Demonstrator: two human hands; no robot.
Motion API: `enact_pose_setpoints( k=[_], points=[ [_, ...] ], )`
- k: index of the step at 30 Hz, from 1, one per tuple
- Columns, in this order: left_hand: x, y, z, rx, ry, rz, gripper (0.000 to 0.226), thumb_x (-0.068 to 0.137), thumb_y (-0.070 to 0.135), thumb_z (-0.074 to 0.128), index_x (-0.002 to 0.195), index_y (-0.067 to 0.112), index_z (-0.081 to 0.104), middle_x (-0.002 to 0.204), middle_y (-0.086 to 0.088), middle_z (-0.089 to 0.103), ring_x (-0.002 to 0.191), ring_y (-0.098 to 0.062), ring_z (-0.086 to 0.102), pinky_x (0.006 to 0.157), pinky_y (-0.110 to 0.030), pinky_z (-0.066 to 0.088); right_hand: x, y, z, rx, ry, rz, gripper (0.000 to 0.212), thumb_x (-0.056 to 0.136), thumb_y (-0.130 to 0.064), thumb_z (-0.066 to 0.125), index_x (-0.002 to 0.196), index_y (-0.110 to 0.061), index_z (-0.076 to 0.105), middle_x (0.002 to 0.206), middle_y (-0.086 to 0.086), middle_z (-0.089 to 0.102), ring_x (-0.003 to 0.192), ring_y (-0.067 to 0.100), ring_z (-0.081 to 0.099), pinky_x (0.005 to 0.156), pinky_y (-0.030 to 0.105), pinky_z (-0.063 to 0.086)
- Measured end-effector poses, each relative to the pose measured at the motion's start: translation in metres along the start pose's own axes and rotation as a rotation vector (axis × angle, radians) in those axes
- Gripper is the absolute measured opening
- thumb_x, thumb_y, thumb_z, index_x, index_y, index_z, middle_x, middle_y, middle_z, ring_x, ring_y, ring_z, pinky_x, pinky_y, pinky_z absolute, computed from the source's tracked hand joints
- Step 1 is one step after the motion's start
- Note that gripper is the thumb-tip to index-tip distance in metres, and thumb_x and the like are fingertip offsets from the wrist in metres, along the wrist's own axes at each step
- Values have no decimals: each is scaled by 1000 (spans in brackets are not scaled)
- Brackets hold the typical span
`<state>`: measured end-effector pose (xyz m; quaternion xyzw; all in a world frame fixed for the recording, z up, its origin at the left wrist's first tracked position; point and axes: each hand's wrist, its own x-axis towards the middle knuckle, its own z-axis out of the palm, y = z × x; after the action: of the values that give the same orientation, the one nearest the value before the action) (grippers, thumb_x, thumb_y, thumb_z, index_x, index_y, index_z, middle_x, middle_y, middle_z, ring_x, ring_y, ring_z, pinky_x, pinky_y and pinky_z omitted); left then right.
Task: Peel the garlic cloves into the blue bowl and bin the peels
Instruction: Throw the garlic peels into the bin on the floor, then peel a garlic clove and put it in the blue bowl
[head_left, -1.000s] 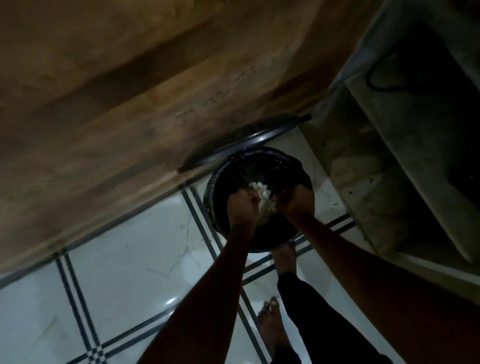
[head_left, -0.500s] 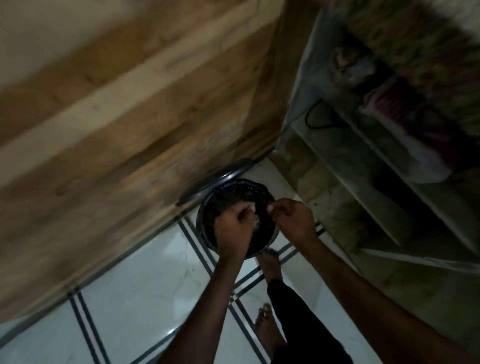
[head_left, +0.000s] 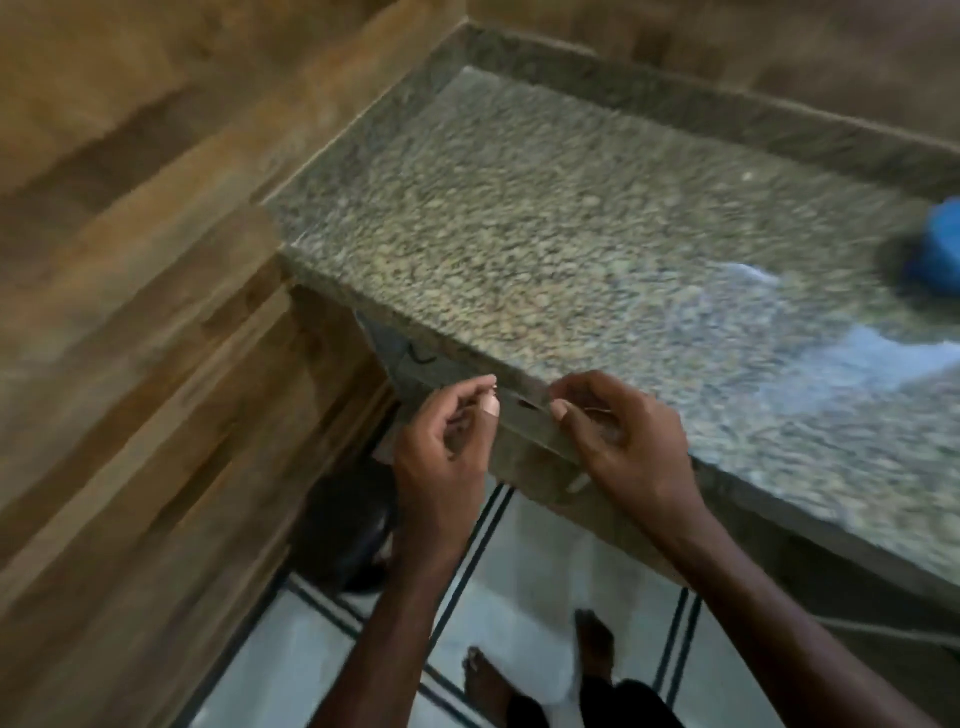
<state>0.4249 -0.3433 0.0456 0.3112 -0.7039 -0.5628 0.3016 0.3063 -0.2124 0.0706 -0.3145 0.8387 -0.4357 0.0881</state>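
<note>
both hands up at the front edge of the speckled grey-green granite counter (head_left: 545, 218). left hand (head_left: 441, 441) loosely curled, thumb tip close to the forefinger tip, nothing visible between them; cannot tell through the blur whether a scrap of peel is pinched there. right hand (head_left: 618, 436) likewise curled, thumb tucked toward the bent fingers, knuckles over the counter lip; no clear object seen in it either. fingertips of the two hands near each other, apart, a gap of counter edge between.

far to the right of the right fingers, at the frame edge, round blue plastic bowl (head_left: 937, 249) resting on the counter, smeared by motion, only partly in view; opening appears to face up, contents not readable, so no clove's long axis to call. below and left of the left fingers, down on the floor, dark round bin (head_left: 348, 525), mostly in shadow against the brown wood-panelled wall (head_left: 130, 312). white floor tiles with dark double lines (head_left: 524, 597) under the wrists, bare feet (head_left: 485, 680) on them.
</note>
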Motion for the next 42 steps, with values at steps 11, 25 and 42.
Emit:
enact_pose_setpoints(
  k=[11,25,42],
  points=[
    [-71,71,273,26,-423,113,23,94,27,64,110,18,77,106,12,76,97,-2,71,83,-20,56,-80,156,-243,-298,331,196,40,90,-42,67,119,-15,70,116,0,74,106,19,69,88,34,55],
    [-106,6,550,824,-589,368,52,90,37,59,136,12,59,140,-11,54,129,-32,47,108,-48,37,-65,398,-370,-548,191,315,49,86,-17,75,130,-2,59,114,15,64,103,32,60,88,41,52],
    [-87,-2,557,1003,-546,393,67,96,57,50,152,21,40,157,-5,36,145,-24,32,119,-45,22,93,400,-431,-302,312,154,6,90,-18,74,90,-13,71,88,4,70,74,20,62,63,27,46]
  ],
)
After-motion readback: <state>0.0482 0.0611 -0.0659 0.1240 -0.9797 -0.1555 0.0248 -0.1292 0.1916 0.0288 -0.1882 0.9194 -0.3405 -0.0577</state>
